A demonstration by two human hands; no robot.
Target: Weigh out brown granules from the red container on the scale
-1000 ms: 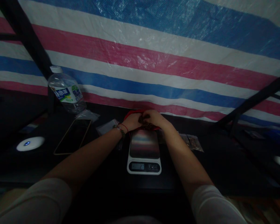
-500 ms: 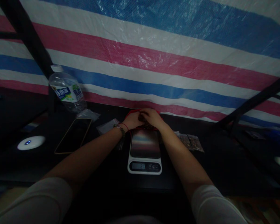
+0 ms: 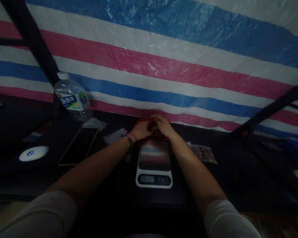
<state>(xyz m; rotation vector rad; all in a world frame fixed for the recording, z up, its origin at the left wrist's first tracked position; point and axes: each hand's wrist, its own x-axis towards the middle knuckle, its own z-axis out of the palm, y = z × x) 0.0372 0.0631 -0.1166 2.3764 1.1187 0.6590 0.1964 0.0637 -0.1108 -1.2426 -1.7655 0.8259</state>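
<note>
A red bag (image 3: 146, 119) stands at the back of the digital kitchen scale (image 3: 154, 187), its mouth toward me. Loose brown dried pieces (image 3: 157, 134) show in its opening. My left hand (image 3: 142, 130) reaches into the bag from the left, fingers curled at the brown pieces, fingertips hidden. From the right, my right hand (image 3: 163, 126) bends its fingers over the same pieces; what they pinch is too dark to make out. The scale has a dark reflective plate, and its lit display seems to read 27.
A smartphone (image 3: 78, 146), a clear plastic bag (image 3: 113, 136) and a large plastic bottle (image 3: 73, 97) are on the left, with a white oval device (image 3: 34, 153). Small filled zip bags (image 3: 208, 154) lie right of my right forearm. Striped tarpaulin (image 3: 178, 69) hangs behind the black table.
My hands have parted slightly, and more of the brown pieces shows between them. The view has tilted a little, so things sit slightly lower.
</note>
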